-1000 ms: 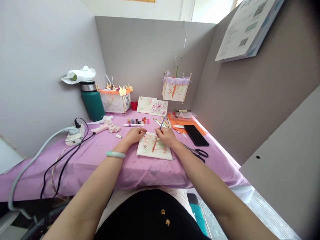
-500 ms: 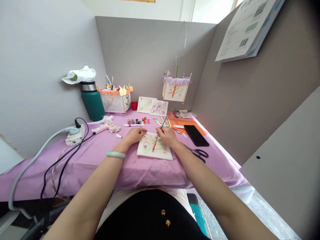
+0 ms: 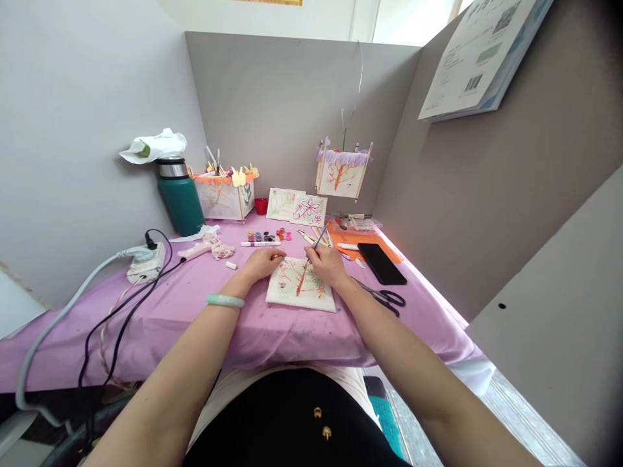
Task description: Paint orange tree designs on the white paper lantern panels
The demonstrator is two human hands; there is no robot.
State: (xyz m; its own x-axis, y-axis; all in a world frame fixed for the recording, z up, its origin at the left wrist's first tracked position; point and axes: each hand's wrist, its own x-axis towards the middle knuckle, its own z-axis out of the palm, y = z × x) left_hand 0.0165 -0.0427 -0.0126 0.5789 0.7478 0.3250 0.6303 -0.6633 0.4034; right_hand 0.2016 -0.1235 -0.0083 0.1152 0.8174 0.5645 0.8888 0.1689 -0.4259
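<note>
A white, cloth-like sheet [image 3: 300, 288] painted with an orange-brown tree and small green dabs lies flat before me near the table's front. My right hand [image 3: 327, 263] is closed around a thin blue paintbrush [image 3: 320, 237], its tip pointing down at the upper part of the tree. At the sheet's upper left corner, my left hand [image 3: 264, 263] has its fingers pinched together on the edge. Behind the hands stand small paint pots [image 3: 265, 236] in several colours, with a white and purple marker [image 3: 261, 244] in front of them.
Right of the sheet lie black scissors [image 3: 387, 298] and a black phone [image 3: 382, 263], partly on an orange mat [image 3: 341, 235]. A green bottle [image 3: 181, 204], a pink glue gun [image 3: 197, 250] and a power strip [image 3: 146, 264] with cables occupy the left. A decorated lantern [image 3: 342, 176] hangs behind.
</note>
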